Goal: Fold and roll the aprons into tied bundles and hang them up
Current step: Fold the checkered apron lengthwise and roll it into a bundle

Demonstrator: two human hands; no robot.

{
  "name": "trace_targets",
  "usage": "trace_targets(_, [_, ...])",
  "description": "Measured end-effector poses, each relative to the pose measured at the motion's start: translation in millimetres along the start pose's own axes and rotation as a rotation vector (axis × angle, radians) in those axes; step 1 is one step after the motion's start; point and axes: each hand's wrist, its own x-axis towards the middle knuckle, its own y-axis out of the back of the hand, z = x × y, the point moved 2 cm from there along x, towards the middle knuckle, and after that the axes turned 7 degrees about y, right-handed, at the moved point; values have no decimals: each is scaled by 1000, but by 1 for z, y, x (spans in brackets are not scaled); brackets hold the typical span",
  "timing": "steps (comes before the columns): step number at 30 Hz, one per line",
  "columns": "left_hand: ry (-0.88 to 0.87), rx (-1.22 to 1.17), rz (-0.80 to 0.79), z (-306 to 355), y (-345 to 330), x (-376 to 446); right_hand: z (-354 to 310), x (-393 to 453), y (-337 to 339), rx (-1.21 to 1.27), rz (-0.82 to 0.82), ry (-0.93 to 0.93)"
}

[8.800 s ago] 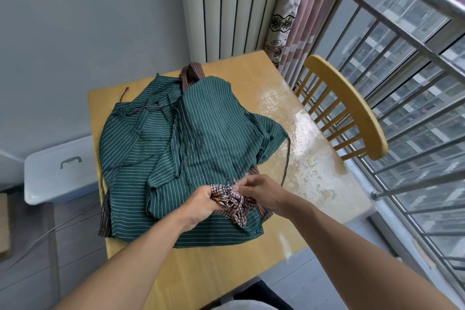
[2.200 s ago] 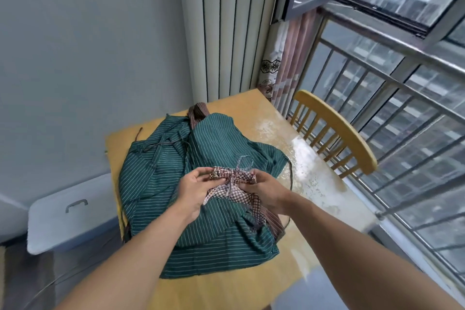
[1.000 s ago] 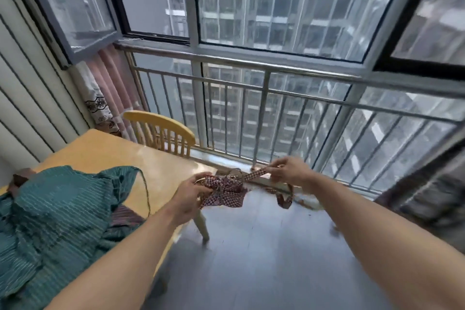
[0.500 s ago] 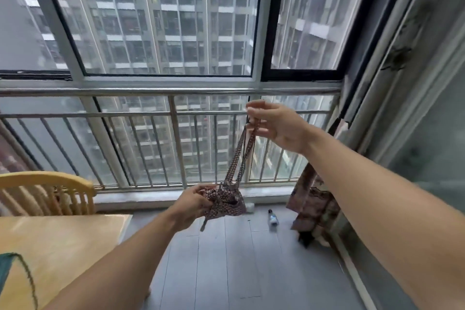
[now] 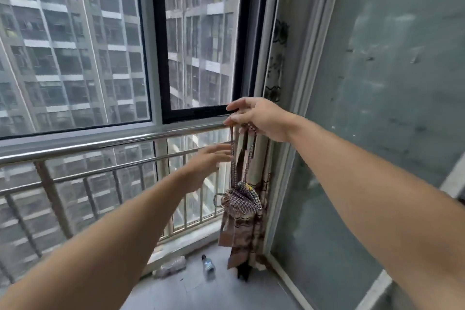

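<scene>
A small red-and-white checked apron bundle (image 5: 241, 202) hangs by its strap loop (image 5: 235, 156) in front of the window corner. My right hand (image 5: 259, 118) pinches the top of the loop, level with the top rail of the metal railing (image 5: 100, 145). My left hand (image 5: 208, 161) is just left of the straps, fingers spread, with nothing in it. The bundle dangles freely below, beside a brown patterned curtain (image 5: 241, 239).
The steel railing with vertical bars runs across the window. A grey wall (image 5: 390, 83) stands at the right. Two plastic bottles (image 5: 173, 265) (image 5: 208, 263) lie on the grey floor under the railing.
My left hand has let go of the bundle and risen beside the straps. My right hand carried the loop up and right to the railing corner. The view swung right, away from the table.
</scene>
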Motion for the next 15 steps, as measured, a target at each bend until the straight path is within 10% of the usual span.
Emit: trace_targets(15, [-241,129,-18,161,-177,262,69,67,306,-277,229,-24])
